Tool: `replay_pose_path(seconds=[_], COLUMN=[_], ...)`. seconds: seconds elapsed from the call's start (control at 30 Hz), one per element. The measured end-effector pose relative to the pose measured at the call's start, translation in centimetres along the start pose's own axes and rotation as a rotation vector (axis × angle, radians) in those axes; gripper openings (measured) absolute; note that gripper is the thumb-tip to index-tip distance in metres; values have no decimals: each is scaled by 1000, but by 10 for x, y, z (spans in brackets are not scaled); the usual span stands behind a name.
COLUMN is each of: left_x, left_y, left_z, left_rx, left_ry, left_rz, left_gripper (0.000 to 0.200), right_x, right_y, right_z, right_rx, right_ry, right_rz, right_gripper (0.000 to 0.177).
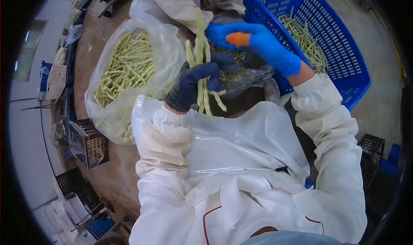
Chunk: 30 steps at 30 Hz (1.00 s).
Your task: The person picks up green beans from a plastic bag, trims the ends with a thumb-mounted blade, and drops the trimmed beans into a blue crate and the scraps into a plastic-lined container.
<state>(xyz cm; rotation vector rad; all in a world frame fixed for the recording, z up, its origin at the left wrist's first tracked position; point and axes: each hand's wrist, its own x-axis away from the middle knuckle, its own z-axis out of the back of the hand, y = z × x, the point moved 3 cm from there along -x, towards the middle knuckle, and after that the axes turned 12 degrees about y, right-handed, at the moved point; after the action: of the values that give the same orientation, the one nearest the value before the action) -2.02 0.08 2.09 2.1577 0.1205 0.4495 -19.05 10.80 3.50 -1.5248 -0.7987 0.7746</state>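
Note:
My left hand (195, 79), in a dark navy glove, is closed around a small bunch of long green beans (200, 51). The beans stick out above and below the fist, roughly upright. Just right of their upper ends is my right hand (262, 43) in a bright blue glove, its fingers curled. An orange piece (239, 39) shows at its thumb side; blur keeps me from telling whether it is a handle or a thumb cover. Whatever lies inside those fingers is hidden.
To the left stands a clear plastic bag (165, 47) full of green beans (129, 62). A blue crate (344, 66) with more beans (307, 43) is at upper right. Behind my hands lies a dark bag (245, 84) with small green scraps. A white apron (241, 137) covers my lap.

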Motion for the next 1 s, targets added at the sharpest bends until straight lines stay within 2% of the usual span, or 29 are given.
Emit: replay_pose_path(seconds=[0.17,0.27,0.37,0.53,0.67,0.77,0.87,0.97,1.0], left_x=[-4,-2,-7,-4,-5,-5,-5,-4,-4], left_y=[-14,-1,2,8,9,5,-1,-1,-1], left_z=[-3,-7,9,21,23,18,19,4,5], left_rx=[-67,-96,-193,-408,-414,-449,-417,-310,-276], left_ry=[-38,147,217,386,414,333,318,257,262], left_rz=[138,-37,-98,-265,-213,-246,-238,-259,-242], left_gripper=[42,41,36,31,32,33,32,30,30], right_x=[3,-8,-3,2,5,3,7,-1,-3], right_y=[-12,9,2,-1,-10,-5,-11,2,8], right_z=[-16,-3,1,9,7,3,-4,-4,-4], right_rx=[0,-37,35,518,1063,1227,986,173,164], right_ry=[-114,-101,-56,-67,-138,-181,12,-32,-90], right_rz=[-35,-2,-49,276,745,957,852,195,118], right_gripper=[32,31,27,24,27,28,20,23,25])
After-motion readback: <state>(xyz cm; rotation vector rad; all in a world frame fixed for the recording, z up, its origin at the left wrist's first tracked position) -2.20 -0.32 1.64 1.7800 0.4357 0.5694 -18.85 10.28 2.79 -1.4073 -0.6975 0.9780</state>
